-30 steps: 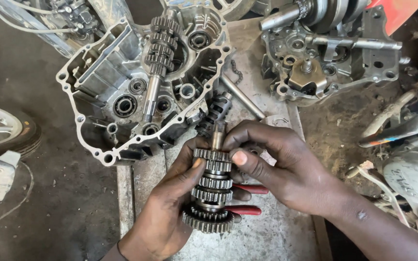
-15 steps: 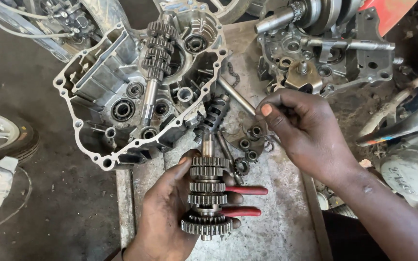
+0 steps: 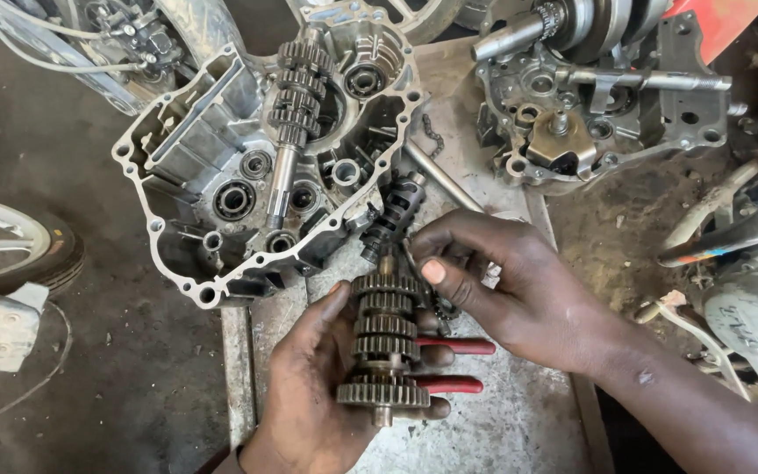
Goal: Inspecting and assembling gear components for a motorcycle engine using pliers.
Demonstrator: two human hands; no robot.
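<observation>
My left hand (image 3: 318, 395) grips a gear shaft (image 3: 383, 338), a steel shaft stacked with several toothed gears, held upright over a metal plate (image 3: 502, 430). My right hand (image 3: 502, 281) is at the shaft's top end, fingers pinched around its tip and uppermost gear; whether it holds a small part is hidden. Red-handled pliers (image 3: 454, 364) lie on the plate under the shaft. Just beyond the shaft's top lies a dark grooved drum (image 3: 394, 211).
An open aluminium engine case half (image 3: 247, 167) with a second gear shaft (image 3: 296, 96) in it lies at the upper left. Another engine half (image 3: 589, 96) with a crank sits at the upper right. A wheel (image 3: 10, 246) is at the left, motorcycle parts at the right.
My right hand left the shaft, lifted to the upper right with something small pinched, and has come back down to the shaft's top. My left hand kept holding the shaft.
</observation>
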